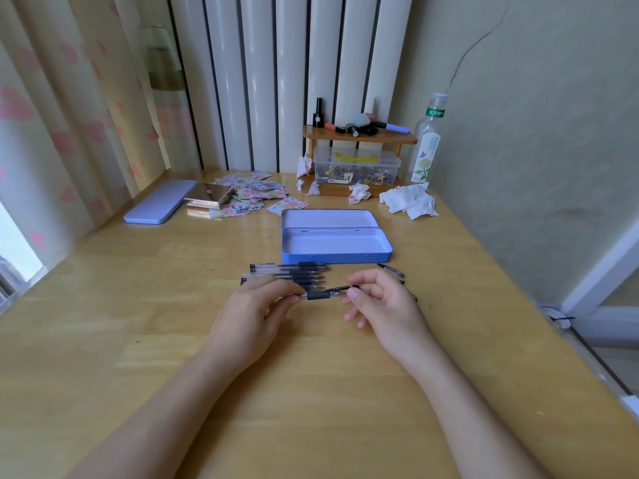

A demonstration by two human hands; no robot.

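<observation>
Head view: left hand (256, 305) and right hand (377, 302) each pinched one end of the pen (325, 294); holding it level would likely have eased laying it into the open case (337, 254).

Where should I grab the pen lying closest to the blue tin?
Probably its dark rubber sleeve, coming straight down from above: the pen lies flat, with the blue tin just beyond and other pens tight on the near side, so sideways approaches look blocked.
</observation>
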